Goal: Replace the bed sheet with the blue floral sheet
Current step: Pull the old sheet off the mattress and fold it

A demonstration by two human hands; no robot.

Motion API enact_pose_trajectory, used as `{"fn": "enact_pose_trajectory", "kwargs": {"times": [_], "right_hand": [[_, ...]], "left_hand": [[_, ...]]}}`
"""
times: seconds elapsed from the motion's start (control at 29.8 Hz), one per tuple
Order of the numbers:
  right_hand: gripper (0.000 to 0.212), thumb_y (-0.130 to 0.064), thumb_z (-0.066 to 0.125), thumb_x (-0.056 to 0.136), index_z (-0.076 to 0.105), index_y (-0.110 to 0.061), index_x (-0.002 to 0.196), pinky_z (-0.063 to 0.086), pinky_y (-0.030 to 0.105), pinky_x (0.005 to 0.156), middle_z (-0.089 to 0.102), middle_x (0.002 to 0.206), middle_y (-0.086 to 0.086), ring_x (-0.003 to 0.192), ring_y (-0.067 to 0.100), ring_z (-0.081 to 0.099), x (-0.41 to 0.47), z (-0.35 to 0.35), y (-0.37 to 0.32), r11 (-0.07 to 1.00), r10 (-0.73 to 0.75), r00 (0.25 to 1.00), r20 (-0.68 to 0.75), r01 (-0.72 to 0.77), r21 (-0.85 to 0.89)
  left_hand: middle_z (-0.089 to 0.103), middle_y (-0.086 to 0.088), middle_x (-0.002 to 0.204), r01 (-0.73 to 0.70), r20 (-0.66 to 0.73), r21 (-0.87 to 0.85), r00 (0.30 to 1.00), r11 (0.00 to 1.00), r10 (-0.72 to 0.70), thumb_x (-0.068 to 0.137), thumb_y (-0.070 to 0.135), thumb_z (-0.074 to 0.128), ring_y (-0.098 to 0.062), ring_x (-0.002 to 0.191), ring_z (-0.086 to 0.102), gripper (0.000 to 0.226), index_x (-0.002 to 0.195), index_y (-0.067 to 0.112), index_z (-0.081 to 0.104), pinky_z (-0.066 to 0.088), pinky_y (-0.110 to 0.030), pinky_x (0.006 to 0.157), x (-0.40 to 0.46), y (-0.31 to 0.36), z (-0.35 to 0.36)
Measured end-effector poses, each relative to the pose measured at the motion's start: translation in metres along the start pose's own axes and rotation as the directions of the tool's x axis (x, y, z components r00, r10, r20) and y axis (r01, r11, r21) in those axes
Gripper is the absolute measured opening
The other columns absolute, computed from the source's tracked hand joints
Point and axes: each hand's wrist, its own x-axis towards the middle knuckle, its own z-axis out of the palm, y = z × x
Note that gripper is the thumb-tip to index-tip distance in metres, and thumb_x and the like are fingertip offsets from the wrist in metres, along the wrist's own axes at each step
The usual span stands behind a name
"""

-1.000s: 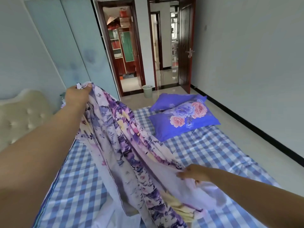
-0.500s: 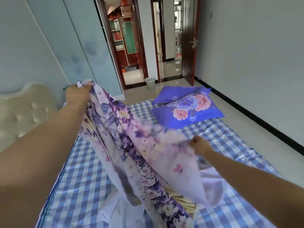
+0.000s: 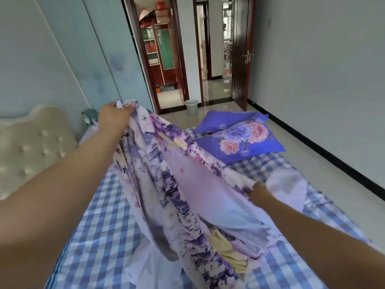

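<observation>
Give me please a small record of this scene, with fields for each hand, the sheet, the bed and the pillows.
left hand: left hand raised, grips a bunched corner of the floral sheet
right hand: right hand lower, grips the sheet's edge; its fingers are hidden by cloth
sheet: purple and pink flowers, hangs between both hands, lower part piled on the bed
bed: blue checked mattress cover exposed, padded cream headboard at left
pillows: two blue floral pillows at the far end of the bed
floor: waste bin by the doorway
</observation>
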Motion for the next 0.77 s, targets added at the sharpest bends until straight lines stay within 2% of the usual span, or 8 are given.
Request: {"fn": "enact_pose_trajectory", "kwargs": {"times": [0.1, 0.2, 0.3, 0.47, 0.57, 0.64, 0.7, 0.77], "right_hand": [[0.046, -0.025, 0.050, 0.096, 0.035, -0.004, 0.135, 0.043, 0.025, 0.079, 0.047, 0.133, 0.021, 0.095, 0.021, 0.053, -0.028, 0.028, -0.032, 0.984, -0.022, 0.986, 0.163, -0.008, 0.179], [0.055, -0.041, 0.056, 0.091, 0.034, -0.014, 0.134, 0.047, 0.029, 0.079, 0.055, 0.120, 0.010, 0.093, 0.024, 0.059, -0.048, 0.042, -0.070, 0.944, -0.228, 0.957, 0.181, 0.172, 0.281], [0.046, -0.047, 0.055, 0.089, 0.040, -0.023, 0.125, 0.050, 0.033, 0.080, 0.059, 0.110, -0.003, 0.094, 0.022, 0.062, -0.062, 0.045, -0.098, 0.920, -0.318, 0.946, 0.070, 0.289, 0.265], [0.026, -0.043, 0.052, 0.092, 0.047, -0.022, 0.108, 0.046, 0.031, 0.072, 0.060, 0.091, -0.004, 0.081, 0.019, 0.058, -0.066, 0.046, -0.117, 0.904, -0.310, 0.948, -0.067, 0.316, 0.287], [0.029, -0.044, 0.054, 0.088, 0.051, -0.024, 0.109, 0.046, 0.033, 0.075, 0.051, 0.101, -0.004, 0.090, 0.022, 0.057, -0.062, 0.046, -0.119, 0.900, -0.284, 0.952, -0.117, 0.307, 0.310], [0.024, -0.040, 0.052, 0.091, 0.053, -0.024, 0.108, 0.042, 0.032, 0.073, 0.045, 0.107, -0.002, 0.097, 0.025, 0.056, -0.057, 0.044, -0.116, 0.908, -0.270, 0.953, -0.139, 0.300, 0.291], [0.010, -0.031, 0.050, 0.094, 0.056, -0.023, 0.091, 0.043, 0.030, 0.072, 0.054, 0.111, 0.005, 0.097, 0.028, 0.058, -0.049, 0.041, -0.109, 0.917, -0.283, 0.952, -0.118, 0.304, 0.258], [0.014, -0.026, 0.049, 0.096, 0.056, -0.020, 0.086, 0.045, 0.030, 0.070, 0.061, 0.102, 0.010, 0.090, 0.029, 0.061, -0.043, 0.040, -0.099, 0.931, -0.282, 0.958, -0.056, 0.287, 0.225]], "left_hand": [[0.052, -0.007, 0.064, -0.080, 0.136, 0.059, 0.988, 0.995, 0.071, 0.078, 0.040, 0.072, -0.017, 0.062, 0.047, 0.040, 0.058, 0.017, 0.047, 0.034, -0.029, 0.060, -0.011, 0.019, 0.017], [0.053, -0.001, 0.063, -0.140, 0.224, 0.048, 0.966, 0.989, 0.126, 0.078, 0.040, 0.073, -0.014, 0.061, 0.046, 0.034, 0.061, 0.018, 0.053, 0.034, -0.027, 0.059, -0.021, 0.030, 0.033], [0.054, 0.004, 0.062, -0.182, 0.262, 0.039, 0.951, 0.982, 0.166, 0.079, 0.039, 0.073, -0.009, 0.059, 0.047, 0.031, 0.061, 0.021, 0.055, 0.034, -0.024, 0.056, -0.030, 0.036, 0.041], [0.048, 0.010, 0.057, -0.227, 0.298, 0.043, 0.932, 0.973, 0.205, 0.083, 0.035, 0.070, -0.004, 0.052, 0.042, 0.036, 0.056, 0.026, 0.048, 0.030, -0.021, 0.048, -0.043, 0.049, 0.044], [0.045, 0.008, 0.055, -0.241, 0.327, 0.036, 0.920, 0.970, 0.216, 0.084, 0.033, 0.071, -0.005, 0.051, 0.039, 0.039, 0.056, 0.024, 0.045, 0.028, -0.018, 0.045, -0.047, 0.052, 0.042], [0.044, 0.006, 0.055, -0.252, 0.342, 0.036, 0.912, 0.967, 0.225, 0.084, 0.033, 0.070, -0.006, 0.051, 0.039, 0.041, 0.055, 0.024, 0.043, 0.028, -0.021, 0.047, -0.049, 0.053, 0.040], [0.046, 0.005, 0.056, -0.256, 0.353, 0.051, 0.909, 0.965, 0.222, 0.084, 0.034, 0.070, -0.006, 0.051, 0.039, 0.040, 0.055, 0.024, 0.044, 0.029, -0.020, 0.047, -0.050, 0.053, 0.039], [0.047, 0.006, 0.057, -0.247, 0.349, 0.058, 0.913, 0.967, 0.213, 0.084, 0.035, 0.070, -0.006, 0.053, 0.040, 0.038, 0.056, 0.024, 0.046, 0.030, -0.020, 0.048, -0.047, 0.048, 0.036]]}}
